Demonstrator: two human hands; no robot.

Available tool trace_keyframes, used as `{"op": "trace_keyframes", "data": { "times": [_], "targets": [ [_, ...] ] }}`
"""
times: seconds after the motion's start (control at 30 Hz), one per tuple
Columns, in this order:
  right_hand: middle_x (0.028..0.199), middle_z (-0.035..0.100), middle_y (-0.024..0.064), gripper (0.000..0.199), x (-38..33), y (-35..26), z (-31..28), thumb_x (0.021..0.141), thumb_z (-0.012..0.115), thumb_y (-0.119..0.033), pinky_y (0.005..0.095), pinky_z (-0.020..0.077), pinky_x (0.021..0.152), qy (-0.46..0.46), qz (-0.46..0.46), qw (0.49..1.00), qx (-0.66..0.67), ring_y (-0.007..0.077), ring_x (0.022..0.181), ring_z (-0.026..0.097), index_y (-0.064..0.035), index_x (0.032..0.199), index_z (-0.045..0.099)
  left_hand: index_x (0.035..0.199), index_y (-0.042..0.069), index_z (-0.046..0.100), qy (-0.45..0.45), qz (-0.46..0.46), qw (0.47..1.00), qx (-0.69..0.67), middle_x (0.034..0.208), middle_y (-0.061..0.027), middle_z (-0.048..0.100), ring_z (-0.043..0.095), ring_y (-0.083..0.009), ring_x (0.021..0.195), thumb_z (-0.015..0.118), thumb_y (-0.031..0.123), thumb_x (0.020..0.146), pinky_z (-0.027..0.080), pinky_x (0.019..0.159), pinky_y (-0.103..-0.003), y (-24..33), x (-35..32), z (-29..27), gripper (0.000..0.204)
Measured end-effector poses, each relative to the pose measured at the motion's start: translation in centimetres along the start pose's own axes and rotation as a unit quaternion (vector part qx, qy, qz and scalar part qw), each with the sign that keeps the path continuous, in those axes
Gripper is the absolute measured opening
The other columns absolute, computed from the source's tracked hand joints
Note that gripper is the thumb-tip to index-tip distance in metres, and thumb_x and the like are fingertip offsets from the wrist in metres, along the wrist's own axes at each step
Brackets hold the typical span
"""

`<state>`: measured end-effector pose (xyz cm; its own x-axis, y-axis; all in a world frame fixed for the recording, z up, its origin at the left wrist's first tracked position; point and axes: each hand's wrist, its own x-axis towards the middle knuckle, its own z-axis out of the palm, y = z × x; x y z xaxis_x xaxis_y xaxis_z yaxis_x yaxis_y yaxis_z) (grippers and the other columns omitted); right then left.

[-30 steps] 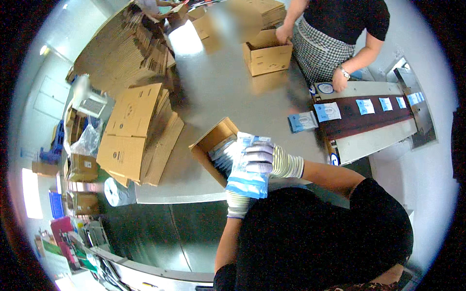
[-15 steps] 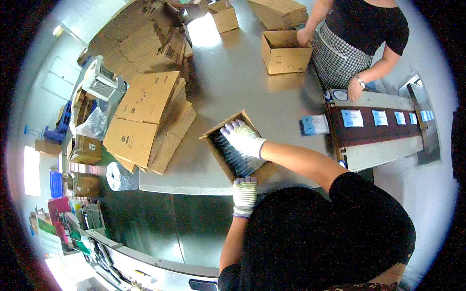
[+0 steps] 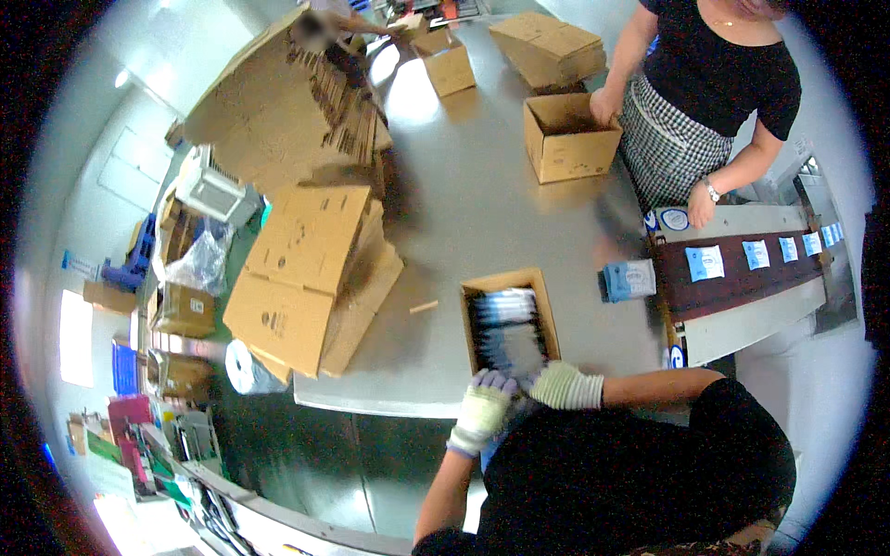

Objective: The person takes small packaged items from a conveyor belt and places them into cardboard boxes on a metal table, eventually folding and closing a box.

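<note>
An open cardboard box (image 3: pixel 549 324) stands at the table's near edge, filled with rows of thin packets (image 3: pixel 508 306), some white and blue, others dark and blurred. My left hand (image 3: pixel 482 412), in a white knit glove with greyish fingertips, is closed over the box's near left corner. At the near right corner is my gloved right hand (image 3: pixel 565 385); its fingertips are blurred and partly hidden against the box. Something bluish shows below my left hand, too covered to name.
Flattened cartons (image 3: pixel 297 269) are stacked to the left, beside a thin strip (image 3: pixel 424 306). A conveyor (image 3: pixel 672 283) carries blue-white packets (image 3: pixel 705 263) at the right; another packet pile (image 3: pixel 629 279) lies at its end. Across the table, a co-worker's hand (image 3: pixel 607 107) reaches into another box (image 3: pixel 575 157).
My right hand has come out of the box to its near right corner. The box has turned straighter and sits further right in view. The strip now shows on the table.
</note>
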<state>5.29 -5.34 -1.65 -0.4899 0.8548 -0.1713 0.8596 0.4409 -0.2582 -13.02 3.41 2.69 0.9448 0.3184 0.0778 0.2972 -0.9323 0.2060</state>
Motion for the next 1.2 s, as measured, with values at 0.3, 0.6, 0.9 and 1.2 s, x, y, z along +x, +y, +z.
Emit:
{"op": "trace_keyframes", "data": {
  "times": [0.3, 0.6, 0.9, 1.2],
  "targets": [
    [0.113, 0.052, 0.0229, 0.047, 15.0, 13.4, -10.7, 0.082, 0.046, -0.012, 0.0479, 0.0353, 0.097, 0.243, 0.249, 0.921, -0.176, 0.0335, 0.110, 0.051, 0.0012, 0.127, 0.041, 0.111, 0.008, 0.053, 0.206, -0.249, 0.930, 0.175, 0.112, -0.0146, 0.052, 0.043, -0.0375, 0.117, 0.060, 0.015, 0.074, 0.033, 0.098, -0.050, -7.2, -3.4, -9.0, 0.037],
    [0.113, 0.053, 0.0196, 0.053, 13.3, 6.8, -19.4, 0.082, 0.059, -0.029, 0.0468, 0.0405, 0.091, 0.269, 0.101, 0.951, 0.110, 0.0375, 0.103, 0.051, -0.0061, 0.127, 0.042, 0.124, 0.005, 0.044, 0.162, -0.437, 0.827, 0.315, 0.131, -0.0165, 0.043, 0.032, -0.0367, 0.128, 0.059, 0.021, 0.077, 0.031, 0.102, -0.046, -15.3, -9.2, -14.2, 0.052],
    [0.113, 0.057, 0.0205, 0.052, 6.0, 6.2, -7.8, 0.084, 0.056, -0.042, 0.0474, 0.0432, 0.089, 0.108, 0.177, 0.962, 0.175, 0.0382, 0.103, 0.055, -0.0113, 0.125, 0.049, 0.096, 0.007, 0.059, 0.395, -0.137, 0.867, 0.270, 0.095, -0.0129, 0.061, 0.058, -0.0305, 0.091, 0.053, 0.017, 0.083, 0.048, 0.075, -0.043, -22.2, -10.2, -16.4, 0.018],
    [0.093, 0.060, 0.0198, 0.058, 2.1, 6.9, -17.2, 0.084, 0.059, -0.043, 0.0347, 0.0482, 0.080, 0.347, 0.473, 0.804, 0.099, 0.0310, 0.088, 0.059, 0.0043, 0.117, 0.048, 0.112, -0.001, 0.056, 0.432, -0.157, 0.861, -0.217, 0.102, -0.0150, 0.061, 0.058, -0.0230, 0.091, 0.054, 0.013, 0.091, 0.047, 0.079, -0.033, -6.3, -4.1, -22.2, 0.025]
  ]
}}
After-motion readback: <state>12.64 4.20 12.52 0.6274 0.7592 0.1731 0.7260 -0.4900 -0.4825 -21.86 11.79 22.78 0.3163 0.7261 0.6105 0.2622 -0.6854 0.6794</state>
